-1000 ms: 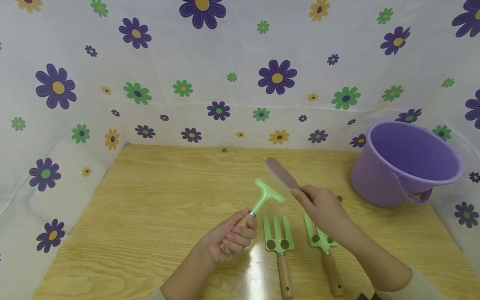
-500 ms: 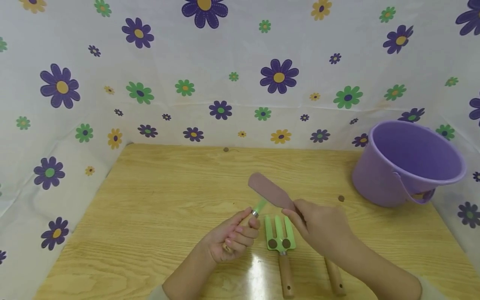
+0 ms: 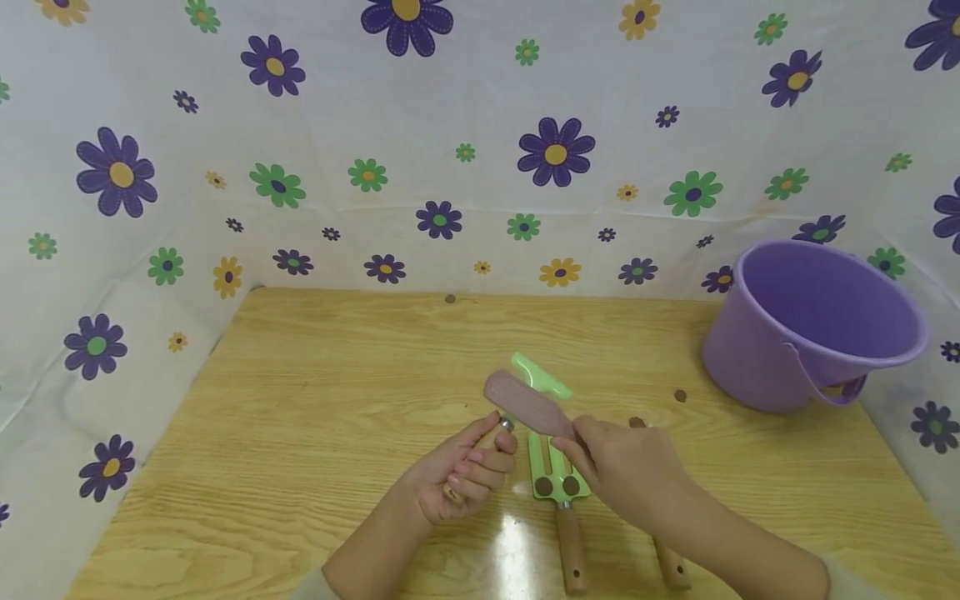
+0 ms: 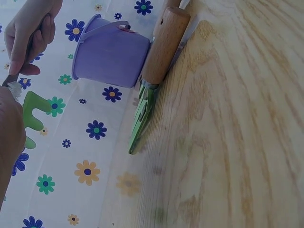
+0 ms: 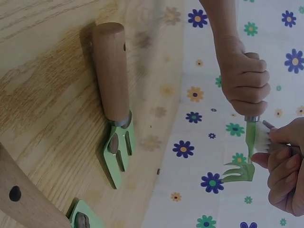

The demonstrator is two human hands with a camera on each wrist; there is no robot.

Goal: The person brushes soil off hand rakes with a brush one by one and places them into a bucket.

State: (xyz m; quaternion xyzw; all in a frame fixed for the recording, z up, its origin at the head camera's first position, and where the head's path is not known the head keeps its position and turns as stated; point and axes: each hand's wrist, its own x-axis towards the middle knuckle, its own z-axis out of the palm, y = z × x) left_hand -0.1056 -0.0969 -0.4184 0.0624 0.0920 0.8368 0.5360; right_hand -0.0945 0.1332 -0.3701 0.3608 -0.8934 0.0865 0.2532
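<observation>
My left hand (image 3: 467,475) grips the wooden handle of a small green hand rake (image 3: 553,387), held up over the table with its toothed head pointing away. My right hand (image 3: 637,471) holds a mauve-brown brush (image 3: 525,403) by its handle. In the right wrist view, the brush's white bristles (image 5: 261,137) lie against the rake's green neck. The brush hides part of the rake in the head view. Below the hands, a green hand fork (image 3: 570,546) with a wooden handle lies on the table. A second fork (image 3: 672,565) beside it is mostly covered by my right arm.
A purple bucket (image 3: 750,354) with a handle stands at the table's back right. Dark brown round bits (image 3: 543,486) sit on the near fork, and another brown bit (image 3: 680,396) lies near the bucket. Flowered cloth (image 3: 450,108) hangs behind and along the sides.
My right hand has moved left and downward, bringing the brush from beyond the rake onto its neck. My left hand has kept the rake nearly still.
</observation>
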